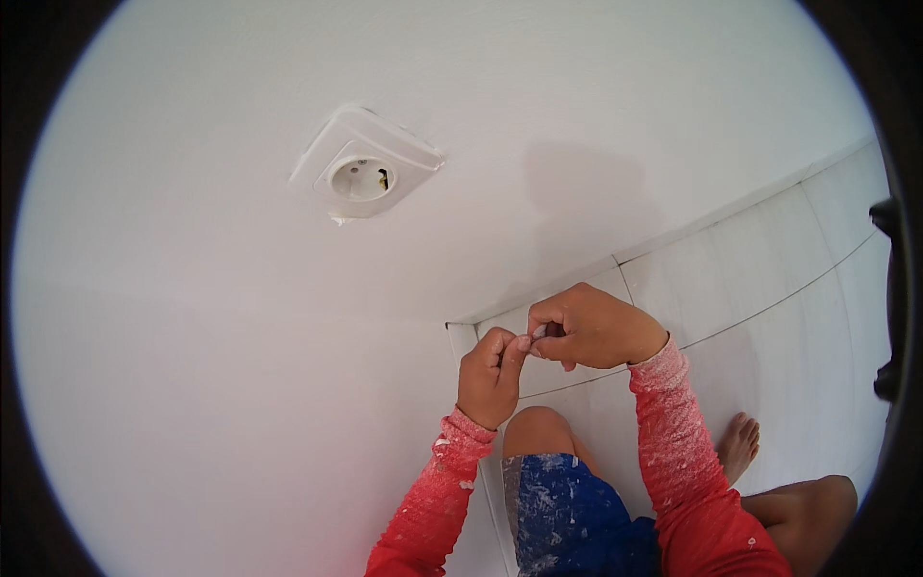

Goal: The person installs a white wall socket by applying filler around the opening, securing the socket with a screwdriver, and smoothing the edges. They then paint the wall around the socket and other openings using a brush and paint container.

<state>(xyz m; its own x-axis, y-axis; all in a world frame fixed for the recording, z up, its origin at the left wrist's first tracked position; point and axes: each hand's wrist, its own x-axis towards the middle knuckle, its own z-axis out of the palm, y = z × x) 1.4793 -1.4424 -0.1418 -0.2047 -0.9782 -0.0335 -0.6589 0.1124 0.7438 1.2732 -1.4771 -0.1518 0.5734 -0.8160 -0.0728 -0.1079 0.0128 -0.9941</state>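
Note:
My left hand [490, 375] and my right hand [591, 327] meet fingertip to fingertip in front of my raised knee, low near the wall corner. Both are closed in a pinch. Between the fingers of the right hand a small whitish bit shows, too small to name. What the left fingertips pinch, if anything, is hidden. Up and to the left, apart from both hands, a white wall socket [361, 179] sits in a square frame on the wall. Inside its round opening a dark gap with a yellowish bit shows, and ragged white edges line the frame.
The white wall [192, 413] spans the left and top, meeting another wall at a corner near my hands. A pale skirting [711, 219] runs along its foot. Light floor tiles [769, 279] with dark joints lie at right. My bare foot [738, 444] rests there.

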